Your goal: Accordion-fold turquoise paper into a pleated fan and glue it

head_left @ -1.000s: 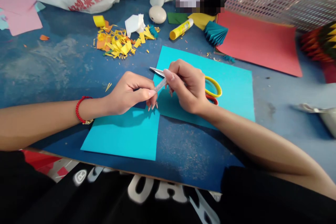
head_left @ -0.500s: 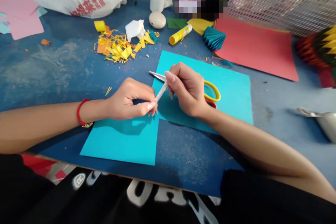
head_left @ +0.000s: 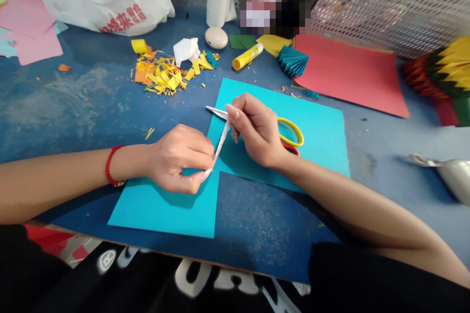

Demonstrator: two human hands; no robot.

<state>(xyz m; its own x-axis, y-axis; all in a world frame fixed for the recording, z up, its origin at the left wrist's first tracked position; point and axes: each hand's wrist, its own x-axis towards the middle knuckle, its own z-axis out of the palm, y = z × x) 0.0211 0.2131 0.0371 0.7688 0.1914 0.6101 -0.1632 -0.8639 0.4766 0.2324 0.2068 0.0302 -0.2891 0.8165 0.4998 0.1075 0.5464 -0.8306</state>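
The left grip [head_left: 181, 160] pinches the near end of a thin white strip [head_left: 221, 142], and the right grip [head_left: 255, 129] pinches its far end between thumb and finger. The strip slants across the gap between the two grips, above some turquoise paper [head_left: 319, 129] on the counter [head_left: 253, 220]. This paper reaches under both grips; whether it is one piece or two is hidden. Scissors [head_left: 301, 136] lie on it beneath the right grip, the blades showing to its left and the yellow and red handles to its right; whether that hand touches them cannot be told. A red bracelet [head_left: 112, 165] circles the wrist behind the left grip. Beyond the left grip is a heap of yellow and orange scraps [head_left: 167, 76]; beyond the right grip, a yellow glue stick [head_left: 247, 56], with a teal paper fan [head_left: 293, 61] and red paper [head_left: 352, 73] farther right.
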